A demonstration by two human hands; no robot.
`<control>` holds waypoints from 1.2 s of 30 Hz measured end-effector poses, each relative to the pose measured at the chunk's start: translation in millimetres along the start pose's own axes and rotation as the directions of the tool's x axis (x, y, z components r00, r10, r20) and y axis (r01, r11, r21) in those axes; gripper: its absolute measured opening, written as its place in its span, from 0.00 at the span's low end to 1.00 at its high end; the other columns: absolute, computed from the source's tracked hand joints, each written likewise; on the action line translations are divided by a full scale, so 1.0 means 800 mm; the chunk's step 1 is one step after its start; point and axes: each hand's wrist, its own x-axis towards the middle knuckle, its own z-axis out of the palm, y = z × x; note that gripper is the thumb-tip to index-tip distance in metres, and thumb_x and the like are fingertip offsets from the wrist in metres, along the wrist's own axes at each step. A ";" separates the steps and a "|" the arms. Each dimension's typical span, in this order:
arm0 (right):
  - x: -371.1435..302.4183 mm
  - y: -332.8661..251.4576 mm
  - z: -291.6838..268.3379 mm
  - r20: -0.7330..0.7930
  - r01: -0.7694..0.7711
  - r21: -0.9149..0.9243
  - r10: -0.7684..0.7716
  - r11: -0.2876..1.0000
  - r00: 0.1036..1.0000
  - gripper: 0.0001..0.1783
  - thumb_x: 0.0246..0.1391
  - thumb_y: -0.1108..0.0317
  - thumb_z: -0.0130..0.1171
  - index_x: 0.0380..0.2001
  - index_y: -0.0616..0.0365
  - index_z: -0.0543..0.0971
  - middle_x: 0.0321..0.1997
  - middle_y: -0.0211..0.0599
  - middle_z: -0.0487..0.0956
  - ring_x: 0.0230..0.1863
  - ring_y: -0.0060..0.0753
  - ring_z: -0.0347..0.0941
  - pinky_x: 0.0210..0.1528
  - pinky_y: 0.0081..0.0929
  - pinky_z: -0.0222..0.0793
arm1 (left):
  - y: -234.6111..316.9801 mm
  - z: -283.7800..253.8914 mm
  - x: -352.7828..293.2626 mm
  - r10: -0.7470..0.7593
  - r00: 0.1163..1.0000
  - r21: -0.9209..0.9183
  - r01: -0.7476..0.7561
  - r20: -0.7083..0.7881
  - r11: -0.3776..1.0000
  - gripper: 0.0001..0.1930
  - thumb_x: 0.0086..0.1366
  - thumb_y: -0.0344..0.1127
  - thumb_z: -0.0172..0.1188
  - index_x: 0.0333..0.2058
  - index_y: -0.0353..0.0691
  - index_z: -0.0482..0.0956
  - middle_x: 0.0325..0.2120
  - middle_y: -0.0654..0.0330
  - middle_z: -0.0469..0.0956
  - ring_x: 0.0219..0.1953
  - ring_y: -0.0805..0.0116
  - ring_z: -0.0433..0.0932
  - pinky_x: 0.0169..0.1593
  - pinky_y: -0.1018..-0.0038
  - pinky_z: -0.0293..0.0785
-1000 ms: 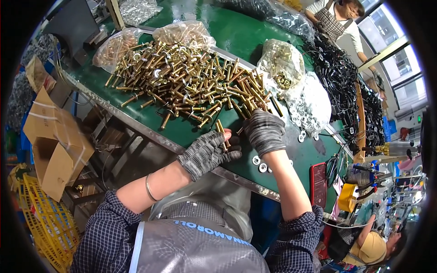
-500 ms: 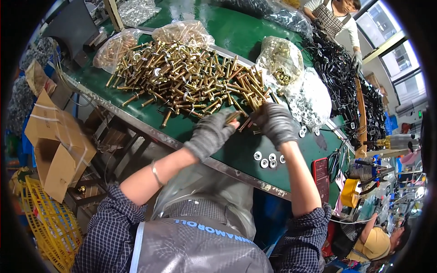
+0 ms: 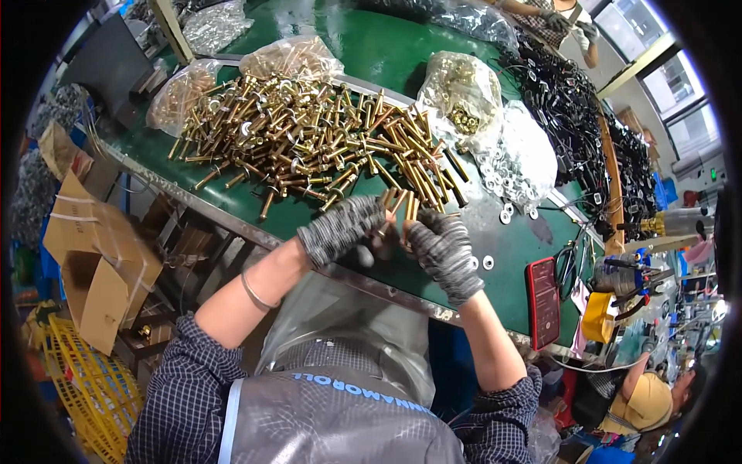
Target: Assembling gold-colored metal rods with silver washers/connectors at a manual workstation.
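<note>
Reference landmark: the bolt pile [image 3: 297,143], heaped on the green bench [image 3: 504,243].

Both hands sit close together just off the pile's near right edge. Left hand [image 3: 340,226] is closed on a few brass-coloured bolts [image 3: 393,199], pinched at the fingertips with shafts projecting away from the body. Right hand [image 3: 447,249] is closed too, thumb and fingers on upright bolts [image 3: 412,209] beside them. Exact count, and whether the two groups touch: cannot tell; fingers overlap.

Held tips-out, the shafts probably remain visible and easy to align. Grey gloves [image 3: 332,236] leave some fingertips bare, likely for feel on small parts.

Right of the pile: a clear bag of nuts [image 3: 461,89], mouth toward the person, and a bag of washers [image 3: 522,147] spilling loose ones; presumably set there for right-hand reach. Loose washers [image 3: 487,263] lie nearer the person than the pile, beside the right hand. Red-cased phone [image 3: 543,301] rests farther right, apparently out of the working area.
</note>
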 end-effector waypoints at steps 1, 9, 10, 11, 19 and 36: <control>-0.002 -0.004 0.007 -0.023 0.056 -0.003 -0.056 0.998 0.998 0.13 0.45 0.62 0.54 0.23 0.63 0.74 0.16 0.47 0.72 0.19 0.42 0.70 0.24 0.32 0.65 | -0.009 0.011 -0.002 0.057 0.998 -0.105 -0.056 0.002 0.993 0.17 0.54 0.46 0.55 0.32 0.36 0.72 0.22 0.62 0.73 0.26 0.73 0.72 0.27 0.78 0.69; -0.023 -0.023 -0.041 -0.077 0.188 -0.015 -0.188 0.982 0.979 0.14 0.48 0.63 0.53 0.32 0.64 0.70 0.19 0.38 0.73 0.23 0.28 0.70 0.27 0.23 0.65 | -0.012 0.033 -0.014 0.029 0.998 -0.257 -0.014 0.054 0.966 0.13 0.57 0.42 0.53 0.33 0.36 0.71 0.24 0.62 0.73 0.24 0.76 0.72 0.26 0.82 0.72; -0.023 -0.019 -0.039 -0.088 0.180 -0.017 -0.181 0.984 0.980 0.14 0.48 0.63 0.53 0.32 0.64 0.70 0.19 0.38 0.73 0.23 0.28 0.70 0.27 0.23 0.65 | -0.006 0.039 -0.019 0.004 0.996 -0.174 0.013 0.093 0.985 0.14 0.57 0.43 0.53 0.33 0.37 0.71 0.23 0.62 0.72 0.26 0.77 0.72 0.28 0.82 0.70; -0.021 -0.012 -0.030 -0.063 0.242 -0.087 -0.248 0.966 0.967 0.14 0.47 0.61 0.54 0.30 0.62 0.70 0.19 0.40 0.72 0.23 0.34 0.70 0.25 0.26 0.65 | -0.004 0.043 -0.022 -0.025 0.992 -0.088 0.036 0.128 0.995 0.14 0.56 0.43 0.54 0.33 0.38 0.72 0.22 0.63 0.72 0.28 0.78 0.71 0.29 0.82 0.69; -0.042 -0.010 -0.013 0.121 0.403 -0.079 -0.393 0.912 0.912 0.15 0.44 0.57 0.56 0.28 0.57 0.69 0.21 0.42 0.72 0.23 0.44 0.71 0.24 0.33 0.66 | -0.030 0.035 -0.031 0.238 0.824 -0.116 -0.207 0.514 0.971 0.10 0.55 0.35 0.55 0.34 0.37 0.71 0.25 0.66 0.72 0.26 0.77 0.72 0.34 0.81 0.70; -0.064 0.083 -0.113 -0.055 0.065 -0.779 -0.171 0.623 0.984 0.11 0.41 0.66 0.56 0.31 0.54 0.70 0.31 0.40 0.71 0.32 0.45 0.69 0.31 0.35 0.65 | -0.034 0.031 -0.023 0.138 0.958 -0.222 -0.082 0.253 0.972 0.23 0.51 0.34 0.59 0.46 0.34 0.67 0.30 0.60 0.73 0.26 0.79 0.70 0.23 0.85 0.68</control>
